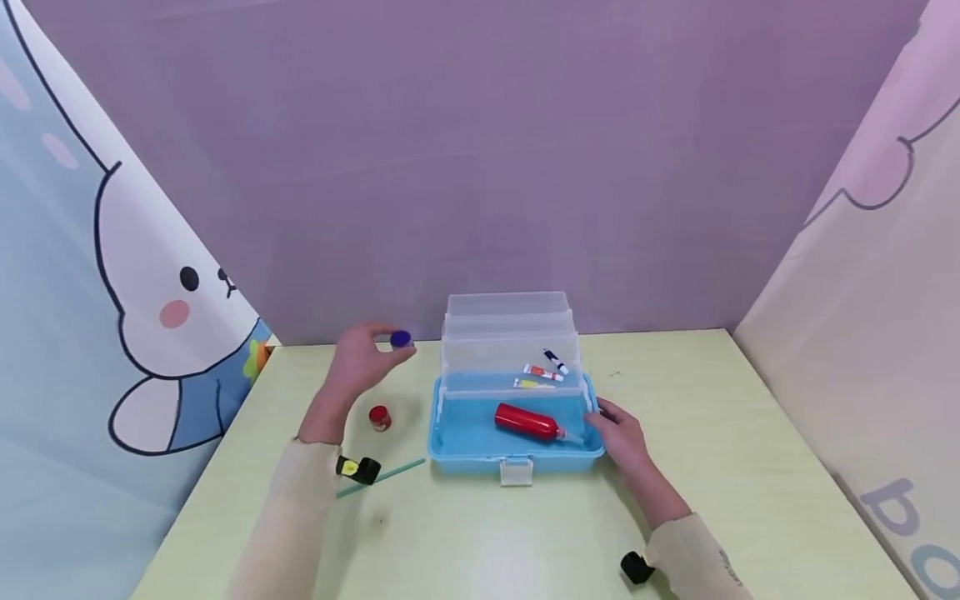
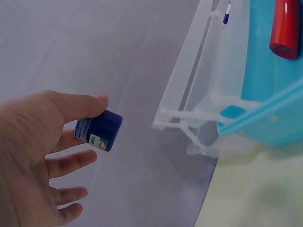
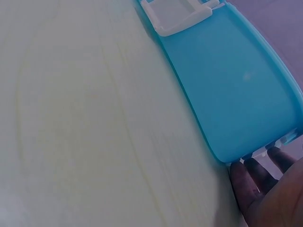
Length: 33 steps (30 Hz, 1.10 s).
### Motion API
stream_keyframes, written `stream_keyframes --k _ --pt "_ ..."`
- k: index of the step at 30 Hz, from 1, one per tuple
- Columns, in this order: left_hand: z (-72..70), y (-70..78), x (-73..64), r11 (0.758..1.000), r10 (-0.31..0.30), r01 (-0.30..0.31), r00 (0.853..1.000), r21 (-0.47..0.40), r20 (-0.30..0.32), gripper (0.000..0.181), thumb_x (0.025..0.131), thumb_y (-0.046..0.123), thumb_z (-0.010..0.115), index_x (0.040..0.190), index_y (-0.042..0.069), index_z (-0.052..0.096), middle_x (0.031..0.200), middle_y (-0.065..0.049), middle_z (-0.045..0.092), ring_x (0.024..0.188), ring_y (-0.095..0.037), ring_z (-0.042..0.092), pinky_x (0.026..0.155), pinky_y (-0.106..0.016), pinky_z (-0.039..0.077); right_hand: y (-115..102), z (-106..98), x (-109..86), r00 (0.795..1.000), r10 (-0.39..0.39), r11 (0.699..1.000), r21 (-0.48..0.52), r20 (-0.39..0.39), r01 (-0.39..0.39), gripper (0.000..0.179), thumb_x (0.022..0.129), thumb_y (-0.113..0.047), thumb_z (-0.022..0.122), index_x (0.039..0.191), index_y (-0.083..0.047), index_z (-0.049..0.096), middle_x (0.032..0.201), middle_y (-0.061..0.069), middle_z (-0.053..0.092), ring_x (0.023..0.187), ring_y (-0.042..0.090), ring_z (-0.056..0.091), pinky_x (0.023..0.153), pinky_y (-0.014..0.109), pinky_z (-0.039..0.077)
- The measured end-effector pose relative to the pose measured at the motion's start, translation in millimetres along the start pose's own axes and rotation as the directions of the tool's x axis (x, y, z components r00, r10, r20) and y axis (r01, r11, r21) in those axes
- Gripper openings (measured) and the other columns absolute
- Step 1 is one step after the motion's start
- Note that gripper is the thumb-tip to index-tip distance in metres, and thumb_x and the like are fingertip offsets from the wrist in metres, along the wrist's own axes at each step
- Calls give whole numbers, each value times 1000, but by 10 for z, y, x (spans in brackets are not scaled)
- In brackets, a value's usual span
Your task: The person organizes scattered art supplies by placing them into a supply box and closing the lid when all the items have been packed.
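Note:
In the head view, my left hand (image 1: 362, 358) is raised above the table, left of the storage box. It pinches a small dark blue paint jar (image 2: 100, 130) between thumb and fingers, the other fingers spread apart in the left wrist view. My right hand (image 1: 621, 435) grips the right end of the blue storage box (image 1: 468, 465), thumb at the rim and fingers against the outer wall. The box's clear lid (image 1: 510, 321) stands raised at the back. Inside lies a red bottle (image 1: 527, 422) with a pale nozzle, on its side.
Small paint tubes, one red and white (image 1: 543, 372), one yellow (image 1: 532, 384) and one dark blue (image 1: 556, 361), show at the lid's lower part. A red paint jar (image 1: 380, 417) and a thin green stick (image 1: 401, 470) lie on the table (image 1: 750, 467) left of the box.

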<state>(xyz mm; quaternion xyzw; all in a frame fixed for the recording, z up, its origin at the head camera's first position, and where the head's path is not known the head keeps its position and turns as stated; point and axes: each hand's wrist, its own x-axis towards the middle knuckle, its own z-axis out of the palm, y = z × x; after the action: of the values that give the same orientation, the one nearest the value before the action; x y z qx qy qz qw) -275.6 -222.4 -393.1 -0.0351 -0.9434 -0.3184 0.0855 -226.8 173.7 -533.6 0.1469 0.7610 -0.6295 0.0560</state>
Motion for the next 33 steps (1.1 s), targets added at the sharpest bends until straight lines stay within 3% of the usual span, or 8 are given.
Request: stream_keyframes --k 6,13,19,25,33 --pt "44 176 69 999 30 -30 1000 -41 3 50 84 43 74 120 9 65 125 -13 57 118 -33 51 91 -52 48 13 -25 0 1000 -10 1000 -7 -2 10 59 92 -28 61 145 -6 45 144 21 42 131 39 37 105 54 34" --pt "18 270 122 998 53 -52 998 -45 16 46 84 38 75 117 8 66 123 -11 59 117 -33 51 91 -51 48 19 -9 -24 1000 0 1000 -23 6 0 60 92 -29 60 145 -5 43 145 22 41 132 40 36 106 55 34" --pt "-1 323 194 998 49 -48 999 -41 19 49 85 41 73 120 7 65 127 -12 55 120 -34 49 90 -52 49 4 -16 -16 1000 -6 1000 -21 9 6 59 94 -28 59 146 -6 43 146 21 40 132 41 36 105 55 34" --pt "27 381 287 999 27 -24 998 -46 63 52 85 42 73 123 8 63 128 -12 56 117 -33 52 87 -49 52 5 -10 -10 1000 -7 1000 -16 9 7 58 94 -27 59 145 -5 43 146 21 40 133 40 36 106 55 33" --pt "101 540 411 999 18 -14 996 -51 93 48 84 41 75 119 10 67 123 -10 60 110 -29 56 83 -46 54 10 -6 -18 1000 4 1000 -18 17 -3 60 94 -29 59 146 -6 42 147 21 38 134 41 33 106 55 32"
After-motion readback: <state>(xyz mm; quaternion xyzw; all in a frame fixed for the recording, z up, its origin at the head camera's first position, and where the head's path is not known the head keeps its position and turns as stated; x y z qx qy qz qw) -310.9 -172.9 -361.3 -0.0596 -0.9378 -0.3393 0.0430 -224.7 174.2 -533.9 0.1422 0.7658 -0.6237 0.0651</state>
